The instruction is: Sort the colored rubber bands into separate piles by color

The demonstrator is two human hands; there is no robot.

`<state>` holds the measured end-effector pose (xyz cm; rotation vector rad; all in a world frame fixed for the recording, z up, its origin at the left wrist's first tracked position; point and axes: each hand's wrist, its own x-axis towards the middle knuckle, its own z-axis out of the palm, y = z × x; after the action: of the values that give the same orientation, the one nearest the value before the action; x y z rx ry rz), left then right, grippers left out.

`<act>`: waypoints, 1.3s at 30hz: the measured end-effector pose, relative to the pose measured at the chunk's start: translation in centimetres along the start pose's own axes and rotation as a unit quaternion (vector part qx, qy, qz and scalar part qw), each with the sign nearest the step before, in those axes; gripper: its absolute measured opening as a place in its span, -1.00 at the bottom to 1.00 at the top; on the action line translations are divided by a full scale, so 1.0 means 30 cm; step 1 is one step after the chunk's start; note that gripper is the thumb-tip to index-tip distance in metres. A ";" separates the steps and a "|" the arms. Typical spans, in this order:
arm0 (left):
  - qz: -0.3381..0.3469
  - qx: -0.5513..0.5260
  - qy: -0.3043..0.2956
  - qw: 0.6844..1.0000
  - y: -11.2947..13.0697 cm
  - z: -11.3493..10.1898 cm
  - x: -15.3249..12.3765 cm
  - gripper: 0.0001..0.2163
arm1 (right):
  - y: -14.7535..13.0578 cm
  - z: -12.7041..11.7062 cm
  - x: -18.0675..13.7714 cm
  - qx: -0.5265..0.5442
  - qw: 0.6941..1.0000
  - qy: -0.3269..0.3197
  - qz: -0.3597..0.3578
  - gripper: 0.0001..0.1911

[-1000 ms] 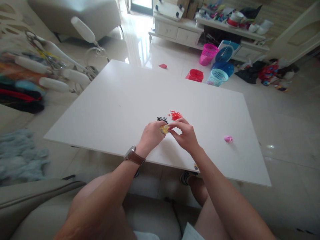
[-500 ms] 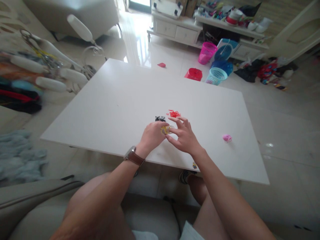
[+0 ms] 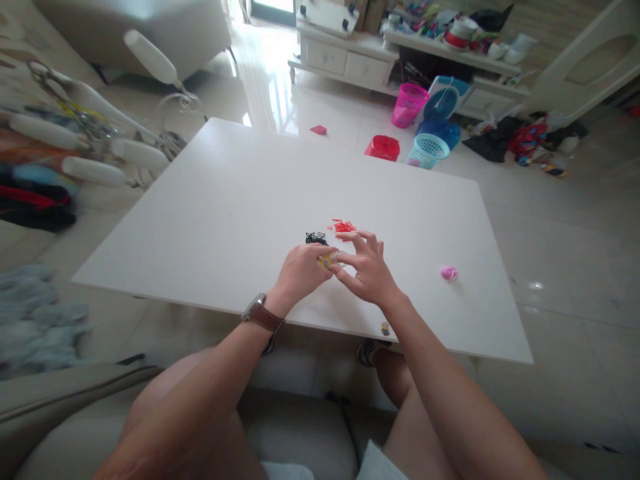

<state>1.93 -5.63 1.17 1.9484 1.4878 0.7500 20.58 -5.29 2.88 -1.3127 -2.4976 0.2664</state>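
Note:
My left hand (image 3: pixel 303 272), with a brown-strapped watch on its wrist, is closed round a small clear container (image 3: pixel 327 261) with yellow in it. The container lies on its side above the white table (image 3: pixel 250 180). At its right end are the thumb and index finger of my right hand (image 3: pixel 369 272), pinched close together; the other fingers are raised and bent. Just beyond my hands lie a pile of small black bands (image 3: pixel 315 238) and a pile of small red bands (image 3: pixel 344 227). What exactly my right fingertips grip is too small to make out.
A pink-purple item (image 3: pixel 449 274) rests on the table's right side. A small yellow-and-blue figure (image 3: pixel 385 329) lies by the near edge. Past the far edge stand a red bin (image 3: pixel 383 147), a light blue basket (image 3: pixel 428 151) and a pink basket (image 3: pixel 409 105).
My right thumb and index finger have drawn closer together at the container's end. The whole view has shifted slightly; the piles look the same.

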 end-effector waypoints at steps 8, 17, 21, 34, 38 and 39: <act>-0.002 0.025 -0.004 1.000 -0.004 0.000 0.002 -0.68 | 0.010 -0.022 -0.011 -0.014 1.000 0.006 0.009 -0.63; 0.030 0.058 -0.016 0.998 0.012 -0.004 -0.014 -0.68 | -0.019 0.001 0.000 -0.079 0.993 -0.091 -0.011 -0.50; 0.031 0.048 -0.017 0.998 0.012 -0.006 -0.015 -0.65 | -0.028 -0.001 0.001 -0.075 0.993 -0.086 -0.027 -0.53; 0.005 -0.035 0.006 0.999 0.000 -0.008 0.000 -0.67 | 0.001 -0.024 -0.010 0.014 1.000 0.024 -0.002 -0.60; 0.029 -0.031 0.006 0.999 -0.008 0.003 -0.003 -0.66 | -0.007 -0.013 -0.005 -0.007 0.999 -0.029 -0.010 -0.57; 0.036 -0.030 0.003 0.999 -0.011 0.006 -0.003 -0.65 | -0.009 -0.011 -0.003 -0.014 0.999 -0.040 -0.011 -0.57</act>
<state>1.84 -5.67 0.80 1.9651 1.3901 0.8229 20.52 -5.51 3.25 -1.3098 -2.5893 0.2849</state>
